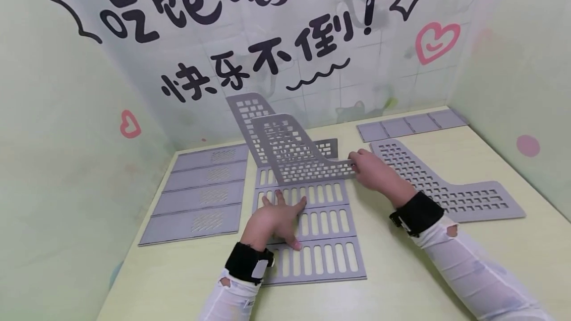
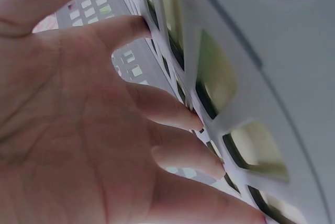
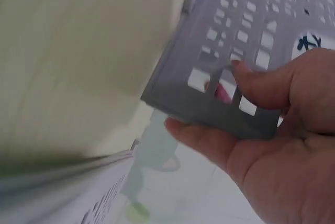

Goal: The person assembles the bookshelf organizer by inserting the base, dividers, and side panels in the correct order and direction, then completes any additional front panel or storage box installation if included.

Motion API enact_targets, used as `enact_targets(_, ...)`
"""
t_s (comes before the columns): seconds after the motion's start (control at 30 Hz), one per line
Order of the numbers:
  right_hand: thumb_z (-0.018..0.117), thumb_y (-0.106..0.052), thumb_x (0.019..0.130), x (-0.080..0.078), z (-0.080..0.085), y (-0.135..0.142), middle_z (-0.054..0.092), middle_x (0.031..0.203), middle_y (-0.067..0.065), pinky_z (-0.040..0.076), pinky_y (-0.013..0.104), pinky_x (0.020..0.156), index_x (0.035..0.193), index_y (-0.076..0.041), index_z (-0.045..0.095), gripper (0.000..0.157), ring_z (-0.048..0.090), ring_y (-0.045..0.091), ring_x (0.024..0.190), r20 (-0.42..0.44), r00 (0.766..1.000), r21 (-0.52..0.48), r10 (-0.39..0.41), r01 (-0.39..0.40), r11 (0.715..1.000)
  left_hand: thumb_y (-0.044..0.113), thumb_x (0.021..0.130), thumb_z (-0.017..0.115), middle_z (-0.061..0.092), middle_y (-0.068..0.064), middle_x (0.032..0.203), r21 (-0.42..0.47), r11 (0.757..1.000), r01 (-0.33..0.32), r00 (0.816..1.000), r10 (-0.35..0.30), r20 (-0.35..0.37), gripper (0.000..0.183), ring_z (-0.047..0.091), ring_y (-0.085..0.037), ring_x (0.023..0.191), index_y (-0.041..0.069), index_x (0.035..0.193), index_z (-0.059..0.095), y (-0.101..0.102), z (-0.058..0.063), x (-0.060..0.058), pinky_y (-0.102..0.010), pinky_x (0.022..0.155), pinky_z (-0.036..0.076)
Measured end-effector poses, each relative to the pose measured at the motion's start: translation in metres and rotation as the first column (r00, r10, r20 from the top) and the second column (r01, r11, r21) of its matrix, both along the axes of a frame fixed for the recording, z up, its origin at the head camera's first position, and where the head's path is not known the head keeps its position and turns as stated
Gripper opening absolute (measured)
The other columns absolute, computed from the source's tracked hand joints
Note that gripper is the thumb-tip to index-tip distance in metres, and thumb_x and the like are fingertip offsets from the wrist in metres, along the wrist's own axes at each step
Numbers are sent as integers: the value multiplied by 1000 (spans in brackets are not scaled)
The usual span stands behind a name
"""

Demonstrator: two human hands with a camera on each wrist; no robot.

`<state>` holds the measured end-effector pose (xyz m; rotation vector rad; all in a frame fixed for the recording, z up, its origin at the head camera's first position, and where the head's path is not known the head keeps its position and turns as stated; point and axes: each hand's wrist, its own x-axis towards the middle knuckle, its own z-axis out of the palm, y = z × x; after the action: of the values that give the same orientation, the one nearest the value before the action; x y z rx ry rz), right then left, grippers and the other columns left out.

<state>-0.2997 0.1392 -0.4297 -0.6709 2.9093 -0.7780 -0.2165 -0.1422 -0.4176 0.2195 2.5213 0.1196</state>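
At ten o'clock from the slotted panel (image 1: 308, 240) lies a four-section panel (image 1: 176, 205). The left hand (image 1: 277, 217) rests on the slotted panel, fingers spread, gripping nothing. At twelve, an upright L-shaped perforated panel (image 1: 298, 158) stands, its right end pinched by the right hand (image 1: 373, 170). At one lies a narrow panel (image 1: 414, 125); towards three, a flat L-shaped panel (image 1: 439, 189).

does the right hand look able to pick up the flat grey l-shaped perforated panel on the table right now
Probably not: the right hand pinches the end of the nearer upright grey L-shaped perforated panel. The flat panel lies close by, so letting go would likely suffice.
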Motion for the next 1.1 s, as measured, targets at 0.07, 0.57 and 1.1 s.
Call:
enact_targets(0.07, 57, 5, 98, 2, -2, -9, 64, 117, 28, 57, 54, 98, 125, 10, 61, 27, 65, 40, 106, -6, 1000, 11, -27, 27, 1000, 43, 76, 95, -4, -35, 175, 0, 1000, 0, 1000, 0, -5, 121, -2, -70, 155, 37, 171, 21, 0, 0, 0, -82, 114, 35)
enact_targets(0.57, 57, -9, 103, 5, 13, 5, 67, 120, 35, 60, 41, 76, 135, 19, 52, 43, 67, 35, 94, 200, 955, -5, -217, 223, 975, 44, 71, 97, 3, -35, 175, 15, 1000, -10, 999, 11, -52, 129, 2, -70, 155, 33, 172, 19, 2, 0, -1, -82, 114, 35)
enact_targets(1.1, 56, -6, 101, 12, 1, -27, 64, 138, 37, 64, 36, 86, 154, 17, 39, 61, 69, 45, 125, 382, 917, -308, -116, 245, 919, 49, 74, 95, -1, -32, 176, 10, 999, 32, 998, -31, -49, 129, 1, -66, 158, 27, 173, 16, 2, -2, -4, -79, 115, 37)
